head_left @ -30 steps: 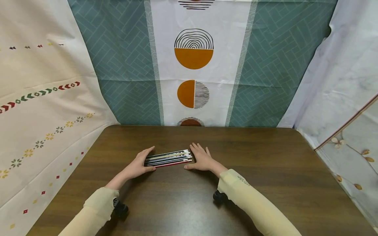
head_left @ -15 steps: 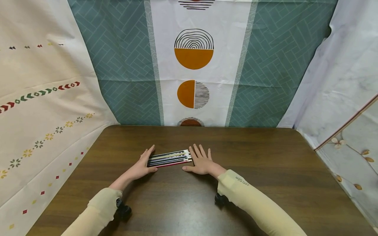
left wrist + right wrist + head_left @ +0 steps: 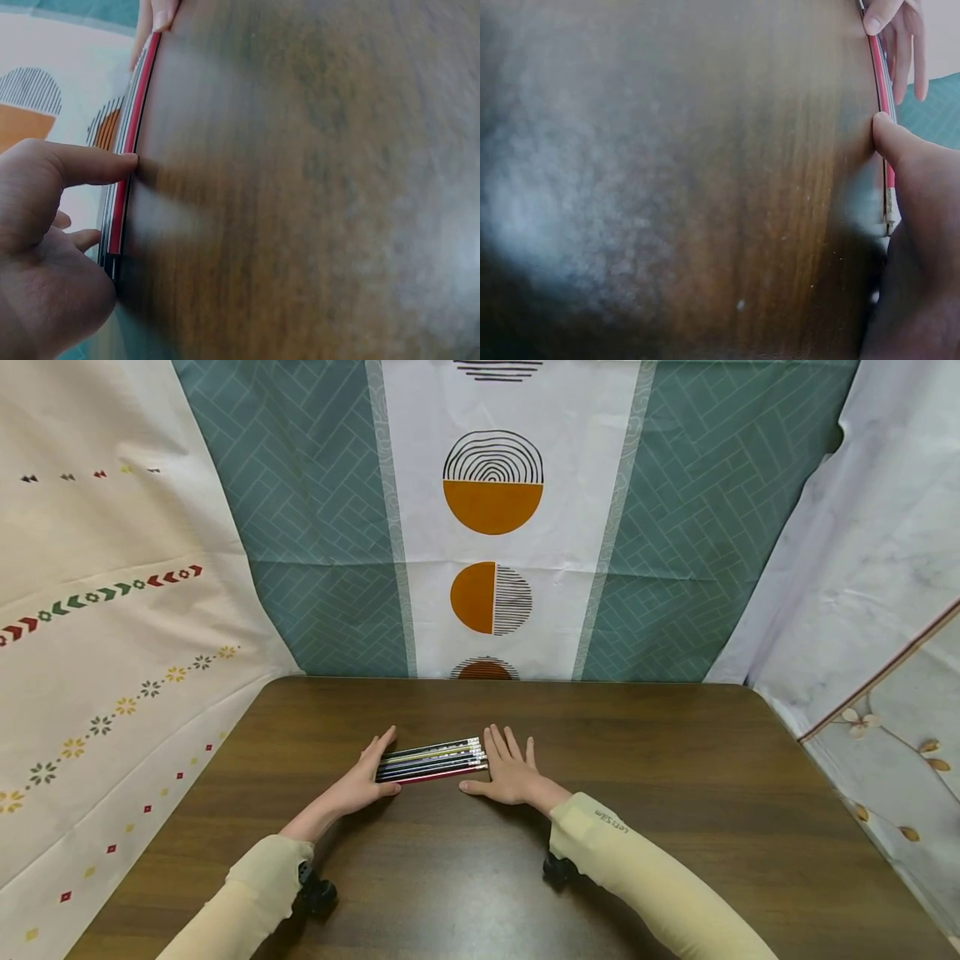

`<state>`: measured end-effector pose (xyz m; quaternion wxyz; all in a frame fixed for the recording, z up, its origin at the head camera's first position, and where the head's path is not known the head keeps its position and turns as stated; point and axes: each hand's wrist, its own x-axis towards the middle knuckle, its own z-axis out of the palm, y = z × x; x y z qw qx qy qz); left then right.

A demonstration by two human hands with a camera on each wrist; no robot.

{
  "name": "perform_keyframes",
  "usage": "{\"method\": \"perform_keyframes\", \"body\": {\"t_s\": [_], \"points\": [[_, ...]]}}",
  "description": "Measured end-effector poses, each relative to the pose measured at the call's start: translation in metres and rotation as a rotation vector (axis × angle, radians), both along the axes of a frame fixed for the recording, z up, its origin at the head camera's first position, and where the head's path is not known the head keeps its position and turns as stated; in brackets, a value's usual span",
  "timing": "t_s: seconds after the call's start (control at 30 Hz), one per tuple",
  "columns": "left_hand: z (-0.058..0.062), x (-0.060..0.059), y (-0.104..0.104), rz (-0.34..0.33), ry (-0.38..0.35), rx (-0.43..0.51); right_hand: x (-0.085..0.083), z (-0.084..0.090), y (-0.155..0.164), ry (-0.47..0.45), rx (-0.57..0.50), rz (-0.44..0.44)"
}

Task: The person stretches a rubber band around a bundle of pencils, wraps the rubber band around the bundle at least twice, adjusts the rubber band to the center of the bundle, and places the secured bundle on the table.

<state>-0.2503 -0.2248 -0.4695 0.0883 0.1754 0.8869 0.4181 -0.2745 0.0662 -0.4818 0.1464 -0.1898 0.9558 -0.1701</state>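
Pencils (image 3: 431,761), one row laid side by side on the dark wooden table (image 3: 675,793), a little left of its middle, eraser ends toward our right. Nearest the table's front edge lies a red pencil (image 3: 438,774); those behind it are dark, with one yellowish.

Left hand (image 3: 360,781): we hold it flat on the table at the row's left end, fingers straight and close together along the pencil tips. In the left wrist view our thumb (image 3: 97,163) touches the side of the red pencil.

Right hand (image 3: 510,770): we lay it flat at the row's right end, fingers straight and slightly spread, their edge against the eraser ends. In the right wrist view the thumb (image 3: 891,139) touches the red pencil's side near its eraser. Neither hand curls round anything.

Sleeves (image 3: 637,877): cream, covering both forearms, with a black wrist device (image 3: 558,868) beneath each.

Backdrop: teal herringbone cloth (image 3: 315,527) with a white panel of orange half-circles (image 3: 492,507) behind the table; a pale floral sheet (image 3: 105,635) at left.
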Motion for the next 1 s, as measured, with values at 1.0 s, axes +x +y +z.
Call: {"method": "perform_keyframes", "body": {"t_s": [1.0], "points": [[-0.0004, -0.0013, 0.0003, -0.026, -0.032, 0.016, 0.0025, 0.0097, 0.0004, 0.029, 0.012, -0.004]]}}
